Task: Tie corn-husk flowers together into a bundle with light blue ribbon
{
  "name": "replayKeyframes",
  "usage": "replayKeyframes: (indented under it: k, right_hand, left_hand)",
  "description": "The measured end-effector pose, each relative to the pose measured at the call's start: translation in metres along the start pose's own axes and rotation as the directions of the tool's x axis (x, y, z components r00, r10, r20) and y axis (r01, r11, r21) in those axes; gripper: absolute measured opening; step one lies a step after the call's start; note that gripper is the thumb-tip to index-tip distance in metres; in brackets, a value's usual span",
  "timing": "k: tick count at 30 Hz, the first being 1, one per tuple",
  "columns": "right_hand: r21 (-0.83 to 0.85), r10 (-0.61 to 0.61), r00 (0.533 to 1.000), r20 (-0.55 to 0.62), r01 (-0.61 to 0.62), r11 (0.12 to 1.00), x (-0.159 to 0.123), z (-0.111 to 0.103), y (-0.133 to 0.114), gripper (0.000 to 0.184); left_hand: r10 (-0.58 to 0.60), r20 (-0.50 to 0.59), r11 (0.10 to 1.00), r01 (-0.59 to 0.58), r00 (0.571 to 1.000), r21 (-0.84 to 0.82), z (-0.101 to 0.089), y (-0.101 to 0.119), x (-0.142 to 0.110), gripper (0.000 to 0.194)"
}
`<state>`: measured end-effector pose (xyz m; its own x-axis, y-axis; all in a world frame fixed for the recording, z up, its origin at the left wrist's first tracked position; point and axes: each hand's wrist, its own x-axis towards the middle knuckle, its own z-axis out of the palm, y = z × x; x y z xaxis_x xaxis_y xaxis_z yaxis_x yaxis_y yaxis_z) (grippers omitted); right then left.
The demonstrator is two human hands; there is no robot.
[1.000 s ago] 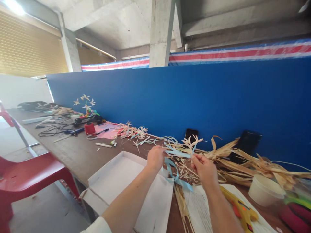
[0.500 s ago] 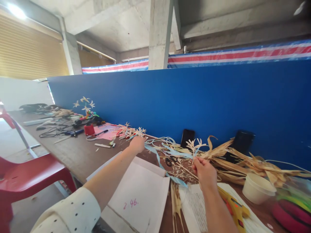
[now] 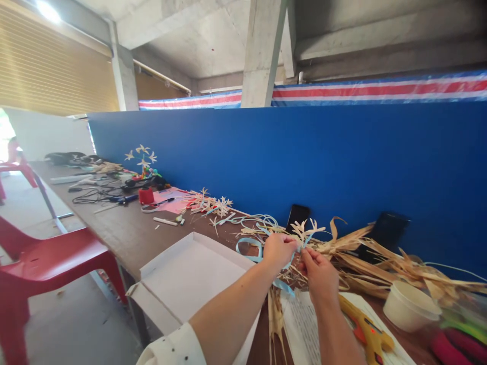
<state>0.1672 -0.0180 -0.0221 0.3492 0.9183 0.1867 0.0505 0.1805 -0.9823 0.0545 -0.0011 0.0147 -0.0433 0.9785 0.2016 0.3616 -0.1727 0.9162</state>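
Observation:
Pale dried-husk flowers (image 3: 303,230) stand upright above my right hand (image 3: 318,271), which is closed in a pinch on their blue-wrapped stem. My left hand (image 3: 280,251) is closed beside that stem, its fingertips pinching a light blue ribbon (image 3: 249,246). The ribbon loops out to the left of my left hand, and more of it hangs below my fingers onto the table. The two hands nearly touch; the exact pinch point is partly hidden. Under and behind them lie husk scraps. Further left, several finished husk flowers (image 3: 221,207) lie in a bunch.
Dried husks (image 3: 375,251) spread at the right, next to a white cup (image 3: 411,306) and a yellow glue gun (image 3: 367,327). An open white box (image 3: 201,271) lies at front left. Two dark phones lean on the blue partition (image 3: 304,157). A red chair (image 3: 64,258) stands left.
My left hand has moved right, from beside the bunch of flowers to the stem in my right hand. The ribbon now curls in a loop. The view has turned slightly left.

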Motion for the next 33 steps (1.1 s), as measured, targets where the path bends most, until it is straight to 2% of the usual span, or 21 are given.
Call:
replayKeyframes:
  k: [6, 11, 15, 20, 25, 33]
  right_hand:
    - [-0.037, 0.015, 1.0, -0.013, -0.015, 0.999, -0.003, 0.002, -0.005, 0.038]
    - [-0.049, -0.008, 1.0, 0.003, 0.008, 0.999, 0.002, 0.002, 0.004, 0.036]
    - [-0.049, -0.016, 1.0, 0.009, 0.016, 0.999, 0.003, 0.001, 0.007, 0.035]
    - [-0.048, -0.007, 1.0, 0.002, 0.007, 0.999, 0.003, 0.001, 0.005, 0.038]
    - [-0.052, -0.04, 0.999, -0.014, 0.039, 0.998, 0.002, 0.002, 0.005, 0.04]
    - [-0.135, -0.064, 0.998, -0.022, 0.061, 0.989, -0.004, 0.004, -0.004, 0.034]
  left_hand:
    - [-0.048, -0.018, 0.989, 0.045, 0.999, -0.143, 0.009, 0.0, 0.009, 0.02]
    - [-0.067, 0.004, 0.986, 0.067, 0.998, -0.15, 0.01, 0.001, 0.011, 0.017]
    - [-0.046, 0.064, 0.986, 0.056, 0.997, -0.159, 0.008, 0.002, 0.011, 0.019]
    - [0.006, 0.08, 0.99, 0.005, 0.997, -0.139, 0.007, 0.005, 0.01, 0.016]
    - [-0.031, 0.105, 0.974, 0.053, 0.994, -0.219, 0.007, 0.006, 0.009, 0.018]
    - [-0.052, 0.039, 0.972, 0.06, 0.998, -0.227, 0.011, 0.004, 0.01, 0.009]
